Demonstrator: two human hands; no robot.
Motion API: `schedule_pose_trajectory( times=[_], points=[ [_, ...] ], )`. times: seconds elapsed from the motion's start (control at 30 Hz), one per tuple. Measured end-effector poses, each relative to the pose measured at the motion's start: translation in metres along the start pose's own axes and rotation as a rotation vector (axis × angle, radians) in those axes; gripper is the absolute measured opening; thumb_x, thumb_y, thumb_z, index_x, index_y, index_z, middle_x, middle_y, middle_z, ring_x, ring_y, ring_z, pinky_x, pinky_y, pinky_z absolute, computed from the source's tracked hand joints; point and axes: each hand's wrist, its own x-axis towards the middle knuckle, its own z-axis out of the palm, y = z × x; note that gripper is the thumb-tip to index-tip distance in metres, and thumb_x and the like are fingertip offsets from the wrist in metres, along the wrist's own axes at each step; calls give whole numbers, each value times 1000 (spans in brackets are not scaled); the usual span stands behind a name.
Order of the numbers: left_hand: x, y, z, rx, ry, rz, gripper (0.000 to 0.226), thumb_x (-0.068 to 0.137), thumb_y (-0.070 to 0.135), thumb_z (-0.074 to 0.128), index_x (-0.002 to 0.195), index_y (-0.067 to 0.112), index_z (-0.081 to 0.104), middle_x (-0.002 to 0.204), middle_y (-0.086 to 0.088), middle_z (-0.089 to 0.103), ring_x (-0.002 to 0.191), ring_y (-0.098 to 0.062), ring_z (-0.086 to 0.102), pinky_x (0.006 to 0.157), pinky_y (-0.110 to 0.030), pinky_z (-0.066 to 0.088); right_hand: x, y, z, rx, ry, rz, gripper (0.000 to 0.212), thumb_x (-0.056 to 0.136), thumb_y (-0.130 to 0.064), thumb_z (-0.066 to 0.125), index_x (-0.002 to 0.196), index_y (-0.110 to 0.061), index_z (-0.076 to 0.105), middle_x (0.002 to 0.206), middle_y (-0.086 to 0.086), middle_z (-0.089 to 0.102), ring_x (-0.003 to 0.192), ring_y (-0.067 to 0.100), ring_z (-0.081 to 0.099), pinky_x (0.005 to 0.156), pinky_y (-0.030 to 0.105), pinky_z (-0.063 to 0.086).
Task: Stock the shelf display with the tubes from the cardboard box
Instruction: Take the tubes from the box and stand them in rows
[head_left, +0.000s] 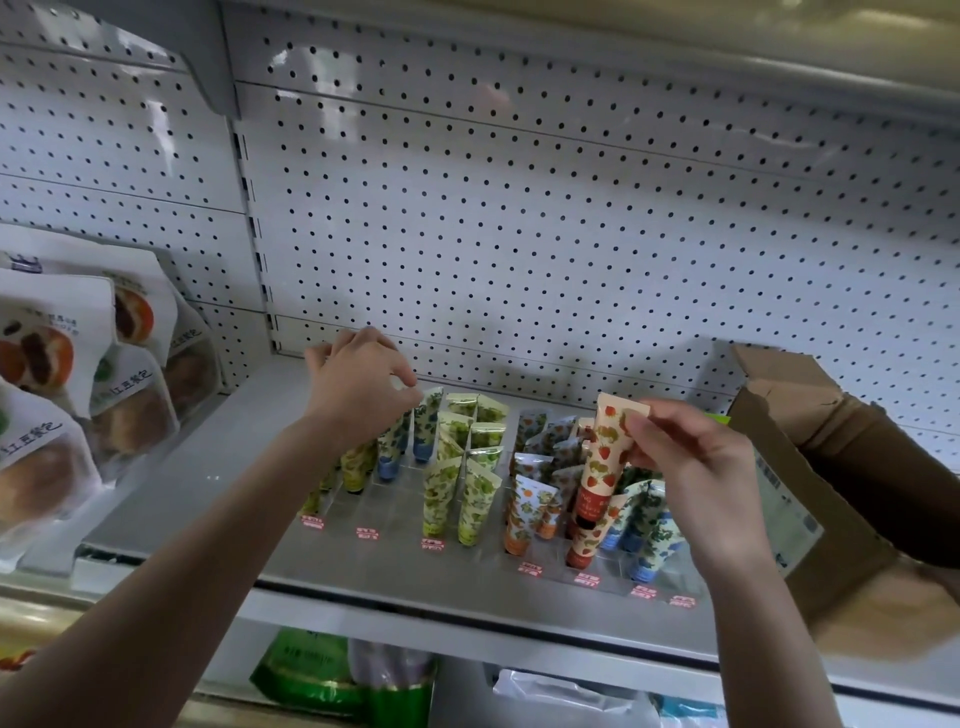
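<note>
Strawberry-print tube (597, 467), lettering unreadable, is pinched by right hand (691, 457); left hand (358, 384) over blue-print tubes (426, 426), grip state unclear.

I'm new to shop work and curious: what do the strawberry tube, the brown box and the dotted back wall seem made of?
The strawberry tube: likely soft plastic, semi-gloss print, flat crimped end. The brown box: matte cardboard, creased flaps. The back wall: probably painted metal pegboard, glossy white with reflections and regular holes.

Head-worn wide view, angled down, near shelf (208, 467)
</note>
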Motion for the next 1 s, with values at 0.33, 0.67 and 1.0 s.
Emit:
schedule_pose_trajectory(
  times=[0.33,0.67,1.0],
  points=[
    [-6,79,11,-279,-27,213,6,80,35,68,84,32,71,109,12,57,112,-13,45,89,-30,18,-3,5,-47,24,102,-34,16,86,-1,61,81,-13,69,66,-6,67,62,1,57,61,13,49],
    [-26,151,39,-365,-214,358,7,78,34,71,82,28,73,99,15,58,107,-11,48,91,-34,22,-5,14,-80,19,140,-29,16,86,-1,60,81,-14,69,66,-8,66,61,-1,56,59,13,47],
    [-36,181,64,-134,-286,360,13,77,38,70,85,28,74,108,7,50,109,-16,37,82,-30,14,-6,23,-97,33,91,-6,18,86,0,60,81,-14,69,71,-8,67,66,1,57,61,16,47]
  ],
)
